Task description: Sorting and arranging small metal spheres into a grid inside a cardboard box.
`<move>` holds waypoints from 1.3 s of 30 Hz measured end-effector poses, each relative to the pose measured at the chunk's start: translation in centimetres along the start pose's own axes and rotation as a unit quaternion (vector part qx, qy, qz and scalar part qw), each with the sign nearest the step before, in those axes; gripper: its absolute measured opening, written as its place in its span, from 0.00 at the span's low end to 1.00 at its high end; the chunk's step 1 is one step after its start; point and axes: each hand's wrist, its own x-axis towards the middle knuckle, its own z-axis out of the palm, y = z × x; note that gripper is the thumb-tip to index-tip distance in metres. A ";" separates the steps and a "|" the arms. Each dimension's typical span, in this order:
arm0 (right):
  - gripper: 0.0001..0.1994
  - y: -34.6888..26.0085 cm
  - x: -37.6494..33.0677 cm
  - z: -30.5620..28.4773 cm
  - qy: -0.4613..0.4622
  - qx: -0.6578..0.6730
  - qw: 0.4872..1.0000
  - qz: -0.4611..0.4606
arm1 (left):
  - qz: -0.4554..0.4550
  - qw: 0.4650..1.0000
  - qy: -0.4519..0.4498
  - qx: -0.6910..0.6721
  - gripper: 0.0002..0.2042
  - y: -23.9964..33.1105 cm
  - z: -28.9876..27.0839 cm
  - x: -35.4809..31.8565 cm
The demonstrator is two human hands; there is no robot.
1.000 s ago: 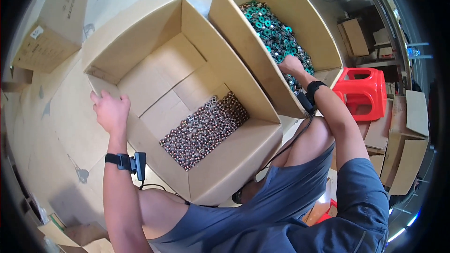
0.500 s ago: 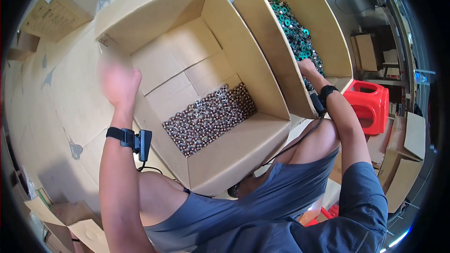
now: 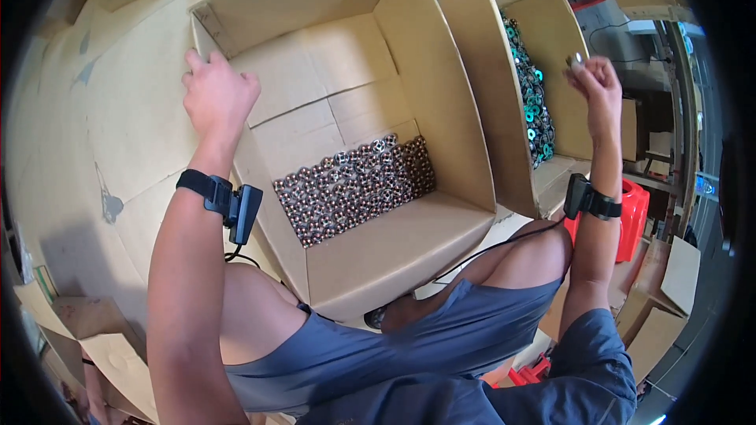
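Note:
My left hand [image 3: 216,94] rests on the left wall of a large open cardboard box [image 3: 441,94], fingers gripping its rim. Several small round metal parts [image 3: 354,186] lie in rows on the box floor near its front. My right hand [image 3: 592,79] is raised above a second, narrower cardboard box [image 3: 563,47] to the right and pinches a small round metal part [image 3: 576,57] between its fingertips. That box holds a pile of green and dark ring-shaped parts [image 3: 529,94]. Both wrists wear black bands with small devices.
Flattened cardboard [image 3: 102,126] covers the floor to the left. A red plastic stool [image 3: 634,220] stands at right beside more cardboard boxes [image 3: 661,307]. My bare knees and grey shorts [image 3: 441,346] sit just below the big box.
My right hand has lifted out of the right box with a small part. My left hand has moved onto the big box's left wall. The view shifted, so both boxes appear nearer.

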 end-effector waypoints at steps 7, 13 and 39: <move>0.12 -6.1 -3.2 14.9 -0.398 -0.087 0.913 0.011 | -0.005 1.000 -0.019 0.003 0.20 0.2 0.5 -0.1; 0.12 6.2 -3.9 25.6 -0.459 -0.314 0.816 -0.159 | 0.001 1.000 -0.003 0.013 0.19 0.1 0.7 -0.1; 0.12 13.0 -5.1 31.5 -0.562 -0.482 0.671 0.014 | 0.014 1.000 -0.011 0.018 0.23 0.1 1.3 0.2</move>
